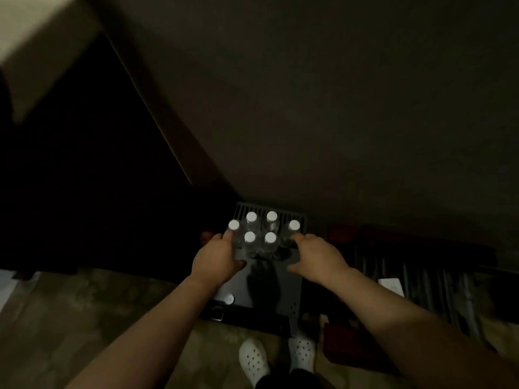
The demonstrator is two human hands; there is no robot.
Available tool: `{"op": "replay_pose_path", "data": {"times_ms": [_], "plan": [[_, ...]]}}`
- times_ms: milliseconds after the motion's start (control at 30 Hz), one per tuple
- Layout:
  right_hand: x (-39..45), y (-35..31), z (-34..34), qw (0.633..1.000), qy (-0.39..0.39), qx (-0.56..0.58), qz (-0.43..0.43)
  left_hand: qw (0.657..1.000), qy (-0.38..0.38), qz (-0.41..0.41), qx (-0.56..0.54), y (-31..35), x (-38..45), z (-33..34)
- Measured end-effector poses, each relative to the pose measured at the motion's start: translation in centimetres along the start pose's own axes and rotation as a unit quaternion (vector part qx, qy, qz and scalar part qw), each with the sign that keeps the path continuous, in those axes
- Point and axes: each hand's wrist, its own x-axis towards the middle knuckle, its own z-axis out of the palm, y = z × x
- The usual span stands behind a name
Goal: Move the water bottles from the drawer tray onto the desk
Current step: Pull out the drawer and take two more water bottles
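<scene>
Head view: six clear white-capped water bottles point(261, 234) are seen in the dark drawer tray point(269, 279); outer ones are grasped by left hand point(217, 256) and right hand point(317, 256); none moved.

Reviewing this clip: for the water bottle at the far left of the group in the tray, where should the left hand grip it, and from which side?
Probably around the clear body just below the white cap, from the open left side. The bottle stands upright at the group's outer edge, with its neighbours close on the right and behind. The left hand is already at that side of the tray; its grip is too dim to judge.
</scene>
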Motion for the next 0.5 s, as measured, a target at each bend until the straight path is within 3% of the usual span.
{"op": "replay_pose_path", "data": {"times_ms": [333,500], "plan": [[9.6,2.9,12.0,0.998,0.019,0.039,0.047,0.985,0.018,-0.057,-0.16,-3.9,5.7,13.2],[12.5,3.6,15.4,0.993,0.041,0.085,0.072,0.967,0.064,-0.07,-0.235,-3.9,7.6,16.3]]}}
